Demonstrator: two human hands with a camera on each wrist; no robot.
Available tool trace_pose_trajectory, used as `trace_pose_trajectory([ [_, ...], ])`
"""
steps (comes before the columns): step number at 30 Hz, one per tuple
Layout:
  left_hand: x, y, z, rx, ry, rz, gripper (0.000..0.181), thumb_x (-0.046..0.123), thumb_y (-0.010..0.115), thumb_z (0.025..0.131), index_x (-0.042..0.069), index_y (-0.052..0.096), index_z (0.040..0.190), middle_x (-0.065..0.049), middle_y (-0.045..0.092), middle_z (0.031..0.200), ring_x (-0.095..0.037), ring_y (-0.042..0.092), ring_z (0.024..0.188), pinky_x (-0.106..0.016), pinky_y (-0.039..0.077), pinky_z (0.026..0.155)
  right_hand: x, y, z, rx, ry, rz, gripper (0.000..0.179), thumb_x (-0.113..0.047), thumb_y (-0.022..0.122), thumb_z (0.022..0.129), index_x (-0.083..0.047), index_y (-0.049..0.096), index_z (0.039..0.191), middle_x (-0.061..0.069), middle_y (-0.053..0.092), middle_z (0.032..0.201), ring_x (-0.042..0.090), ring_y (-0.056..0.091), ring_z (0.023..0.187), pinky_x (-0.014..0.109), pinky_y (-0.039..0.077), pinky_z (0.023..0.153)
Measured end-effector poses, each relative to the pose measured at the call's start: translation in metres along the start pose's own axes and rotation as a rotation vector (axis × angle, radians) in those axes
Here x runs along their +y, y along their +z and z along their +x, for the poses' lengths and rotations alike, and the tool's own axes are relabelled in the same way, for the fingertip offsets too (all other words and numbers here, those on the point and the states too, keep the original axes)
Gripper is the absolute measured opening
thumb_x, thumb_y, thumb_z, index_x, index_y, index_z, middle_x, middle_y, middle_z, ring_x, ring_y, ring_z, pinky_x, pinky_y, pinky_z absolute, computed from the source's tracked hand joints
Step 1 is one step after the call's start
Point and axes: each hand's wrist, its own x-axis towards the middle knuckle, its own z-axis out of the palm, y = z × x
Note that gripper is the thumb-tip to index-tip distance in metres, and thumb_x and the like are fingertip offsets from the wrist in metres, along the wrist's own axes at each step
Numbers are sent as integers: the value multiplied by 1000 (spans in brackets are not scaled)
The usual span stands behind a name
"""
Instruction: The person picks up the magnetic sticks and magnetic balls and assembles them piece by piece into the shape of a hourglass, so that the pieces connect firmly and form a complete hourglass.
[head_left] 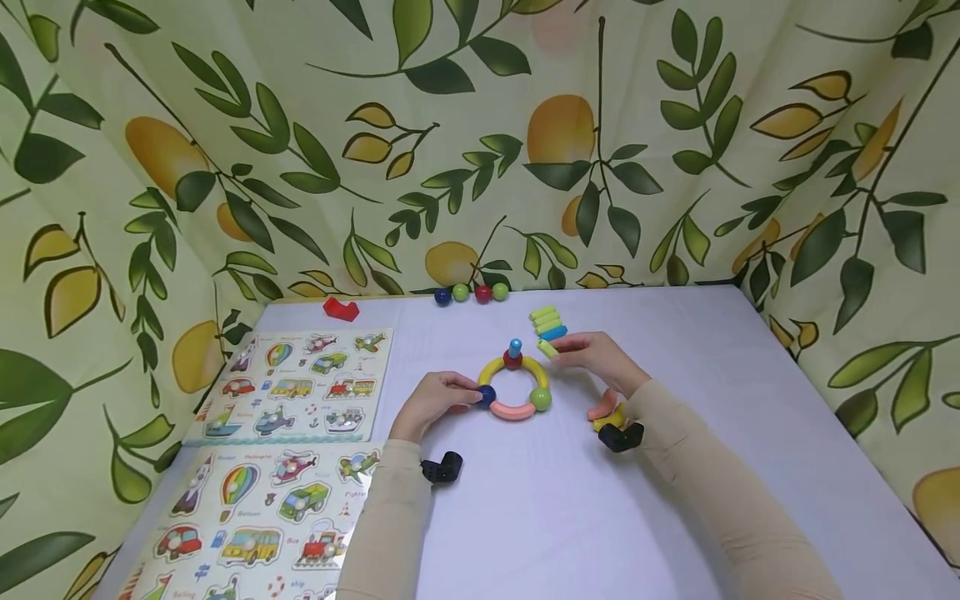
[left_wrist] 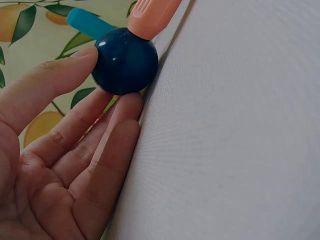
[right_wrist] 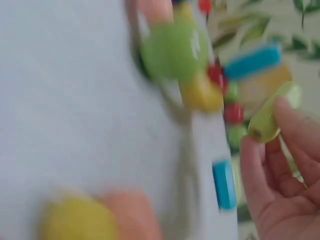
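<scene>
A ring of toy pieces lies on the table, made of yellow curved pieces (head_left: pixel 540 372), a pink curved piece (head_left: pixel 513 412), a red ball (head_left: pixel 513 360), a green ball (head_left: pixel 541 398) and a dark blue ball (head_left: pixel 487 396). On top of the red ball stands a short blue stick (head_left: pixel 515 347). My left hand (head_left: pixel 440 398) pinches the blue ball (left_wrist: pixel 125 61) at the ring's left side, thumb against it and fingers below. To the right of the ring, my right hand (head_left: pixel 596 357) holds a short light green stick (right_wrist: pixel 274 112) between thumb and fingertips, raised off the table.
Several green sticks (head_left: pixel 546 317) and a blue stick (head_left: pixel 553 332) lie behind the right hand. Loose pink (head_left: pixel 602 405) and yellow curved pieces (head_left: pixel 609 418) sit by the right wrist. Balls (head_left: pixel 483 293) line the back edge near a red block (head_left: pixel 341 309). Picture puzzle boards (head_left: pixel 381 379) cover the left.
</scene>
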Motion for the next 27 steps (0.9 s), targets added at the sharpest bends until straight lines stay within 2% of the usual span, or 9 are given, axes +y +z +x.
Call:
trace_pose_trajectory([
  [3, 1, 0, 0, 3, 1, 6, 24, 23, 82, 81, 13, 75, 102, -3, 75, 98, -16, 66, 87, -26, 55, 80, -2, 11, -14, -35, -1, 68, 44, -30, 73, 90, -13, 65, 130, 8, 64, 135, 28, 54, 128, 55, 35, 115],
  [8, 1, 0, 0, 6, -2, 4, 24, 22, 82, 81, 12, 75, 102, -3, 76, 98, -16, 66, 87, -27, 55, 80, 1, 23, -23, -30, -24, 101, 40, -25, 75, 89, -10, 66, 126, 8, 69, 126, 25, 60, 120, 52, 39, 113],
  [16, 0, 2, -1, 11, -6, 18, 25, 24, 82, 82, 13, 75, 103, -3, 75, 99, -16, 65, 88, -26, 54, 80, 6, 31, -24, -20, -50, 140, 40, -19, 77, 87, -5, 67, 123, 10, 72, 119, 13, 68, 102, 39, 51, 103],
  [27, -2, 0, 1, 6, -4, 16, 25, 26, 82, 81, 14, 74, 102, -3, 75, 100, -17, 65, 89, -27, 54, 82, 7, 34, -21, -21, -45, 113, 39, -20, 78, 87, -6, 68, 122, 8, 74, 115, 12, 68, 101, 43, 50, 105],
])
